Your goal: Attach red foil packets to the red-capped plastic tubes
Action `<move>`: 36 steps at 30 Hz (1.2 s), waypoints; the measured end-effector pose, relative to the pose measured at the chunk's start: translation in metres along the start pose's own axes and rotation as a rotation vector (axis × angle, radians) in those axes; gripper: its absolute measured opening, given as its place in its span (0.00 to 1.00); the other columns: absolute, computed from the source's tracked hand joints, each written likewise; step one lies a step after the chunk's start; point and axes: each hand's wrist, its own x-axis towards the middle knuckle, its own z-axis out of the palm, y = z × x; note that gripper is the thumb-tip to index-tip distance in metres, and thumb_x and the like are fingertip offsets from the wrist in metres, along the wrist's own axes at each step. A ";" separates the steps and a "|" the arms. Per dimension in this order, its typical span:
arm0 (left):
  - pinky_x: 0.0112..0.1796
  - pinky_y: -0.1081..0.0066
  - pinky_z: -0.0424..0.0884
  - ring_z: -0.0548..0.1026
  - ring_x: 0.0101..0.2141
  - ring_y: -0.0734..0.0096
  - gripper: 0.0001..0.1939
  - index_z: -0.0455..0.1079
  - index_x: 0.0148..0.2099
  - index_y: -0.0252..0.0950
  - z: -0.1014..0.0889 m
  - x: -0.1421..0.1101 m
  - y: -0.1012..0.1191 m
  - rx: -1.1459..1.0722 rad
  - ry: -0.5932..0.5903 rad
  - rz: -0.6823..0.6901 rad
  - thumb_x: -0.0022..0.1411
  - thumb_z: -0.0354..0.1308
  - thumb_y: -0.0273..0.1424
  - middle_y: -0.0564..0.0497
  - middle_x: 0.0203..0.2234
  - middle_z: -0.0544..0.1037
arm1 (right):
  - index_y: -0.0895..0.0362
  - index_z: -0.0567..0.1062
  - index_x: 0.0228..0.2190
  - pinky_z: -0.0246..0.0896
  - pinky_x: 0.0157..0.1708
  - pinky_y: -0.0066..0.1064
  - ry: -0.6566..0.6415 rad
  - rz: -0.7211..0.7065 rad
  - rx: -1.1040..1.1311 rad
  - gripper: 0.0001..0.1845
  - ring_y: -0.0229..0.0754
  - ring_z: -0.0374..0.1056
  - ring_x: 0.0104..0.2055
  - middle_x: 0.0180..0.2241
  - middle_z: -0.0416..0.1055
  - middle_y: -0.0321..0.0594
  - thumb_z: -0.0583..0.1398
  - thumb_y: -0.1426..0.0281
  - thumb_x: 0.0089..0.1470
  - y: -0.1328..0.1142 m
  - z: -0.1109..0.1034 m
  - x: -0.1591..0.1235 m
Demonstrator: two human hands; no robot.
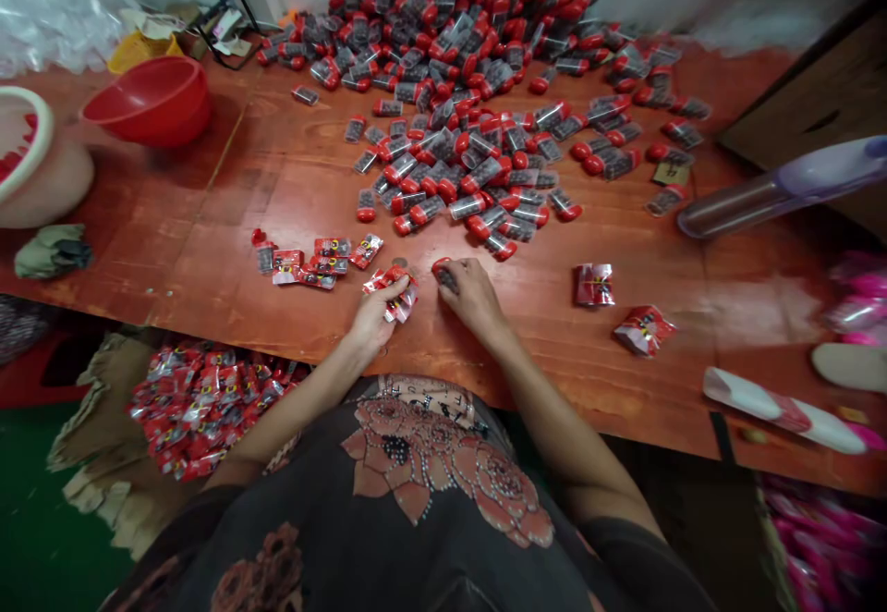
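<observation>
Pinching a small tube between thumb and fingers, the right hand is just beside the left hand, the two apart, near the front edge of the surface. The left hand is closed on a few red wrappers. The tube looks light and stiff, with clear, smooth plastic walls that could slip or roll; its straight sides seem the best place to hold it. The wrappers look thin, shiny and floppy, easily creased, so a light grip near an edge should suit them. Whether the right-hand fingers also press on the red cap cannot be told.

Toward the back edge spreads a loose pile of similar tubes, rounded red caps on see-through bodies with dark contents. Left of the left hand lie several packets, glossy and boxy; two bundles sit farther right, crinkled and flat-sided.
</observation>
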 end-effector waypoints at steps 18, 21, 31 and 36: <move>0.33 0.70 0.71 0.74 0.27 0.74 0.11 0.75 0.35 0.36 0.012 0.004 -0.011 0.012 -0.050 0.075 0.48 0.69 0.22 0.52 0.25 0.76 | 0.39 0.68 0.58 0.68 0.51 0.47 0.121 -0.016 0.345 0.24 0.49 0.68 0.49 0.46 0.69 0.43 0.57 0.69 0.61 -0.054 -0.010 -0.067; 0.31 0.71 0.69 0.74 0.27 0.72 0.13 0.76 0.37 0.37 0.015 0.001 -0.010 0.046 -0.042 0.163 0.46 0.71 0.24 0.54 0.23 0.76 | 0.42 0.72 0.55 0.68 0.48 0.43 0.088 -0.023 0.385 0.21 0.47 0.69 0.46 0.43 0.69 0.42 0.57 0.68 0.62 -0.055 -0.013 -0.069; 0.32 0.71 0.67 0.74 0.29 0.72 0.15 0.73 0.34 0.38 0.016 -0.013 -0.014 0.167 -0.095 0.331 0.42 0.73 0.27 0.55 0.26 0.76 | 0.45 0.77 0.48 0.66 0.41 0.41 0.097 0.154 0.590 0.16 0.44 0.68 0.38 0.37 0.71 0.38 0.61 0.64 0.57 -0.048 -0.022 -0.064; 0.32 0.71 0.67 0.73 0.30 0.72 0.15 0.72 0.32 0.38 0.014 -0.014 -0.013 0.171 -0.188 0.314 0.42 0.73 0.26 0.55 0.27 0.75 | 0.45 0.77 0.47 0.67 0.38 0.41 0.125 0.300 0.700 0.17 0.44 0.68 0.37 0.38 0.73 0.38 0.63 0.62 0.55 -0.050 -0.021 -0.065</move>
